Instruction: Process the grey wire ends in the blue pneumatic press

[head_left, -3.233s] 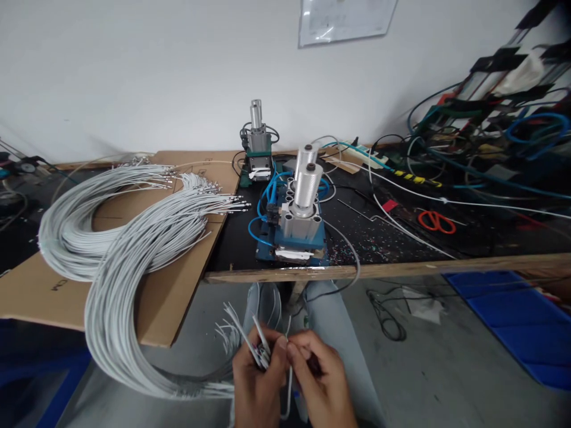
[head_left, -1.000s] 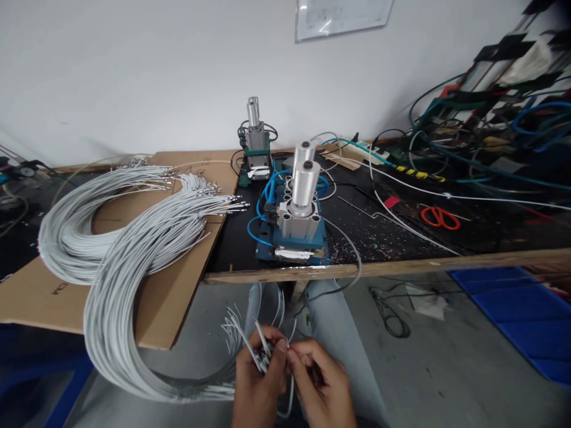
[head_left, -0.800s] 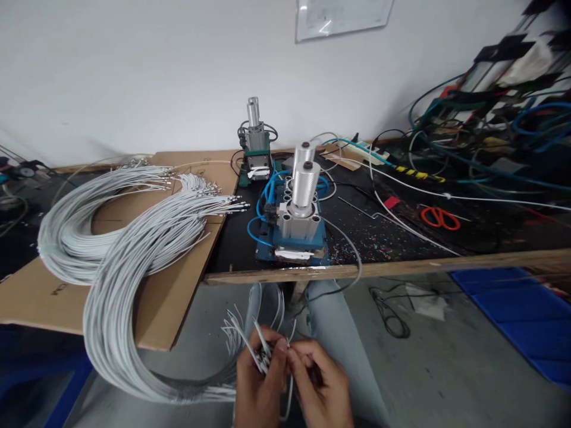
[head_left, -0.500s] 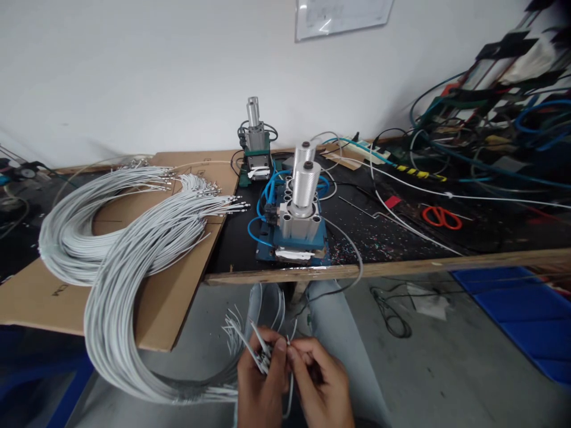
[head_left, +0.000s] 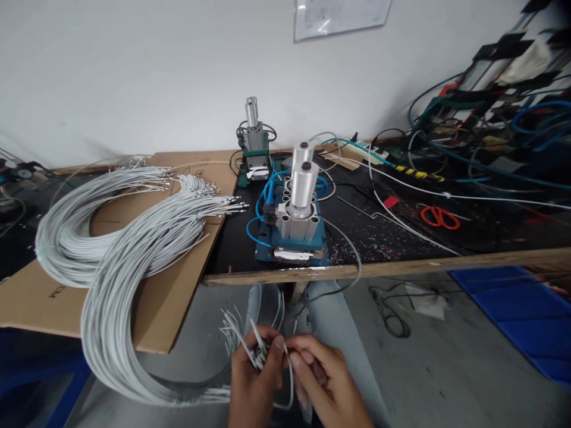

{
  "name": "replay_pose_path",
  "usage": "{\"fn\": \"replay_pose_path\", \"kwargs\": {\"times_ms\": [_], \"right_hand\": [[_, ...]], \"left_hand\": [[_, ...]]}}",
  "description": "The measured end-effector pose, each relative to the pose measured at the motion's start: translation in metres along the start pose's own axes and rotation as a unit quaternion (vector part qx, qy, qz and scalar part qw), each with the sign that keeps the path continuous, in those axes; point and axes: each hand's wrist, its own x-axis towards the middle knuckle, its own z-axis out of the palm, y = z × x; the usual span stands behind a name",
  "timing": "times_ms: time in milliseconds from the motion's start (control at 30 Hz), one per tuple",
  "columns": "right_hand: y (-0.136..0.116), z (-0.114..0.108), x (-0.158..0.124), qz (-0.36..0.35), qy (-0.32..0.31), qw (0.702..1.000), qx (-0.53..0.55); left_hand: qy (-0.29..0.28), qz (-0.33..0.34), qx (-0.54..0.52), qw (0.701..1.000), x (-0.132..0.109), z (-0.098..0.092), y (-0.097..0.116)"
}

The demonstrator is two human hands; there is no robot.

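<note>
My left hand is closed around the ends of several pale grey cables, whose tips poke up between thumb and fingers. Right beside it, my right hand is closed in a pinch close to the left thumb, at the end of a single pale cable that curves down between the hands. The exact tip is hidden by the fingers. A large looped bundle of cables hangs off the cardboard and runs low toward my left hand. More loose cable ends fan out behind the left hand.
A pneumatic press stands at the bench edge, with a smaller one behind. Cardboard lies under the cable bundles. Orange-handled scissors, hoses and tangled wires occupy the right. A blue panel is at lower right.
The single cable now bows out between my hands, its end lower at the fingertips. My right hand has turned slightly and its wrist has shifted right; the left has moved slightly left.
</note>
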Motion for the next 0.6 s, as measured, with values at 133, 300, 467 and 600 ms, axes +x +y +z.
{"fn": "replay_pose_path", "kwargs": {"times_ms": [133,300,467,600], "right_hand": [[-0.003,-0.028,0.006,-0.206,-0.07,0.954,-0.204],[-0.003,-0.033,0.019,-0.296,-0.067,0.915,-0.266],[0.009,-0.026,0.05,-0.26,0.123,0.933,-0.215],[0.018,-0.024,0.071,-0.239,0.171,0.938,-0.185]], "left_hand": [[-0.008,0.004,-0.042,0.999,0.006,-0.002,0.0],[0.032,0.008,-0.084,0.996,0.014,-0.005,-0.004],[0.1,0.072,-0.148,0.981,0.01,-0.009,0.026],[0.167,0.085,-0.148,0.971,-0.007,0.001,0.059]]}}
